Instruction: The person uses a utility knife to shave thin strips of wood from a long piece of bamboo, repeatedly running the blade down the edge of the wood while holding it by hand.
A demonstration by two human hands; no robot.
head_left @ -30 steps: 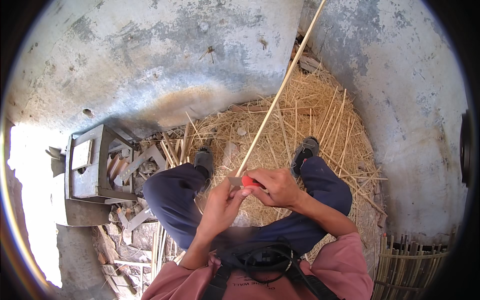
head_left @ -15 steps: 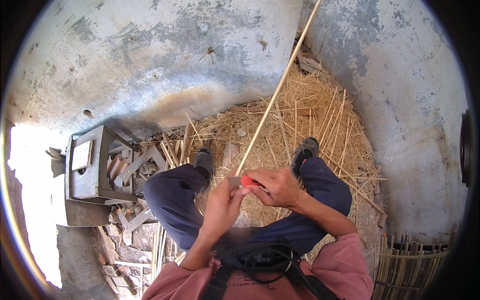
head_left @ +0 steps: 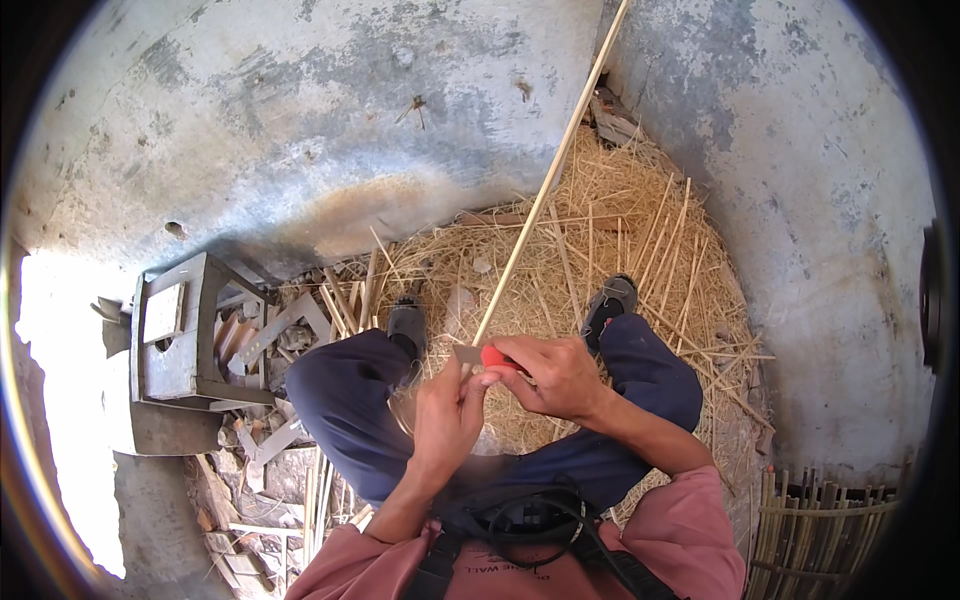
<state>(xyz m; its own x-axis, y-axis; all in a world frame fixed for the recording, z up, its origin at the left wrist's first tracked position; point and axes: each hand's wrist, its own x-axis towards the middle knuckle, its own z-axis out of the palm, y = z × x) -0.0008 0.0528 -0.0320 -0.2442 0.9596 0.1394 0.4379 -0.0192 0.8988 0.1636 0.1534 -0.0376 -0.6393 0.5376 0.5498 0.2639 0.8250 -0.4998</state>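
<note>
A long, pale bamboo strip [head_left: 536, 208] slants up and away from my hands toward the wall corner. My left hand [head_left: 441, 415] is closed around its near end, with the thumb pressed up toward the knife. In my right hand [head_left: 560, 380] is a knife with a red handle [head_left: 494, 357], fingers wrapped round it. Its flat, greyish blade [head_left: 467, 355] points left and lies against the strip beside my left fingers. The exact contact of edge and strip is hidden by the fingers.
Shavings [head_left: 500, 255] and loose strips [head_left: 665, 245] cover the floor between and beyond my feet. A tipped wooden stool [head_left: 172, 365] stands at left amid scraps. Plastered walls [head_left: 800, 200] close in ahead and at right. A woven stick basket or panel [head_left: 825, 535] is at lower right.
The bamboo strip's far end has swung slightly left. My hands and the knife have shifted only a little, still gripping at the same spot.
</note>
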